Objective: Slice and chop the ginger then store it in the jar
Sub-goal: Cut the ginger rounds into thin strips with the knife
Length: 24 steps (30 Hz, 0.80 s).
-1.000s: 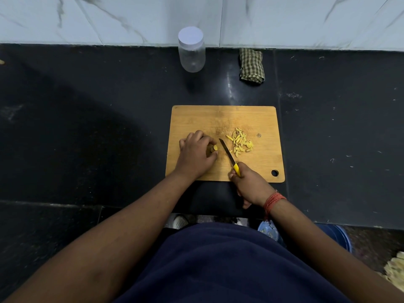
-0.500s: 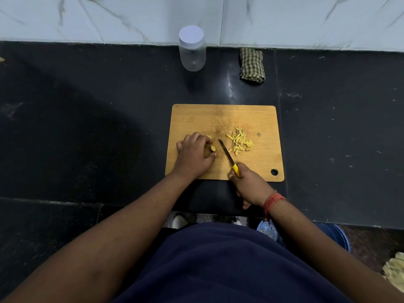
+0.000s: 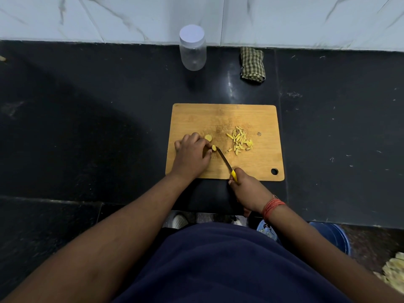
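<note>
Since a moment ago the left hand [image 3: 192,155] has slid a little away from the blade, baring a round ginger slice [image 3: 208,138] beyond its knuckles, and the knife tip has come in against the small ginger piece [image 3: 213,147] at its fingertips. The black stone table [image 3: 87,127] is dull and speckled, meeting pale marbled tiles at the back. On it lies the cutting board [image 3: 262,119], a flat rounded rectangle of light wood with a hanging hole at its near right corner. Behind the board stands the clear plastic jar [image 3: 192,54], its white lid on; right of the jar sits a folded checked cloth [image 3: 252,66]. The left hand's fingers are curled, pinning the ginger piece to the board's left half. The right hand [image 3: 248,191] is clenched round the yellow handle of the knife [image 3: 225,161] at the board's near edge. The blade runs slantwise from that hand up and left, ending just right of the ginger piece, so the next cut likely falls there, close to the left fingertips. On the board's right half lies a loose heap of ginger strips [image 3: 240,141], thin, pale yellow and stick-shaped.
</note>
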Motion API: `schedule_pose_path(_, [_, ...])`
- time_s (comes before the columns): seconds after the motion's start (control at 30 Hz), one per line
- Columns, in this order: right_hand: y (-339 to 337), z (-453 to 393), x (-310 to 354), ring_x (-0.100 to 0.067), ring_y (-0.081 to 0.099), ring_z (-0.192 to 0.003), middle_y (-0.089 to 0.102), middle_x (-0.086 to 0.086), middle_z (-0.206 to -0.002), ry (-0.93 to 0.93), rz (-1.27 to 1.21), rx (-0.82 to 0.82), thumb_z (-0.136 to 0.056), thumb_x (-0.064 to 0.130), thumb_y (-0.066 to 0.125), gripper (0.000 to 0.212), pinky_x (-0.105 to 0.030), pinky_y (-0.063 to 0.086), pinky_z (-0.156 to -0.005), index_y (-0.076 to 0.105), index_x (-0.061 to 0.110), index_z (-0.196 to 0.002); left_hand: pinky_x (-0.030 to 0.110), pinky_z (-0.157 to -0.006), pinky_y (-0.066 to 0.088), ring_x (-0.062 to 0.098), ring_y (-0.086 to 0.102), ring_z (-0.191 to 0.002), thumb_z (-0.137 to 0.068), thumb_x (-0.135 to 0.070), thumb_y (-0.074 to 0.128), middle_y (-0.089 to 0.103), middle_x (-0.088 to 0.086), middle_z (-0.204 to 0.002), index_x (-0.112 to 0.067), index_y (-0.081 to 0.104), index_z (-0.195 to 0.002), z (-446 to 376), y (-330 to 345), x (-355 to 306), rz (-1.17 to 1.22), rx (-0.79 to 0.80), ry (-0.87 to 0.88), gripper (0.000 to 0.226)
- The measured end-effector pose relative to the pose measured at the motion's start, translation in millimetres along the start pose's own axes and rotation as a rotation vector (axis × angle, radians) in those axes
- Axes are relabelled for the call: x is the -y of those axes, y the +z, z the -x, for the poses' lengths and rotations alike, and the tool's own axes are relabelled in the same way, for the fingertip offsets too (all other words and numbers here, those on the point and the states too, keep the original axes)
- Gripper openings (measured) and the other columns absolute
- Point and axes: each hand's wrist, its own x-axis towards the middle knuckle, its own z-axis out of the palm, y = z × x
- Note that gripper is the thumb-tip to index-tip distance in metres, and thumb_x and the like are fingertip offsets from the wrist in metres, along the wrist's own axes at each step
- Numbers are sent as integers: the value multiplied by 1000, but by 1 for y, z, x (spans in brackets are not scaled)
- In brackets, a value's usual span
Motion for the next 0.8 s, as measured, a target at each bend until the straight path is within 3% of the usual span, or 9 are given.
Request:
schedule_pose_path(0.23, [5, 1, 2, -21, 54, -69, 57, -10, -87, 5, 22, 18, -103, 19, 40, 21, -31, 42, -63, 41, 9, -121, 38, -91, 30, 15, 46, -110, -93, -34, 59, 53, -8, -110, -26, 68, -109, -3, 2, 0, -15, 12, 9, 19])
schedule_pose_path(0.4, [8, 1, 7, -19, 54, -62, 55, -8, -80, 19, 17, 44, -103, 17, 38, 33, -42, 52, -67, 34, 8, -135, 38, -90, 28, 15, 47, -110, -92, -32, 60, 54, -7, -112, -26, 68, -108, -1, 4, 2, 0, 1, 18, 19])
schedule_pose_path(0.7, [7, 4, 11, -16, 51, -55, 52, -7, -74, 56, 15, 72, -102, 11, 34, 32, -45, 51, -63, 32, 6, -134, 40, -93, 30, 18, 52, -109, -90, -32, 62, 57, -4, -117, -24, 61, -119, 3, 3, 3, -39, -34, 133, 30])
schedule_pose_path(0.8, [7, 4, 12, -17, 53, -55, 53, -7, -73, 71, 6, 72, -102, 10, 34, 34, -47, 53, -64, 30, 8, -136, 42, -93, 31, 18, 55, -103, -92, -28, 62, 60, -5, -114, -23, 63, -113, 3, 4, 3, -80, -62, 216, 22])
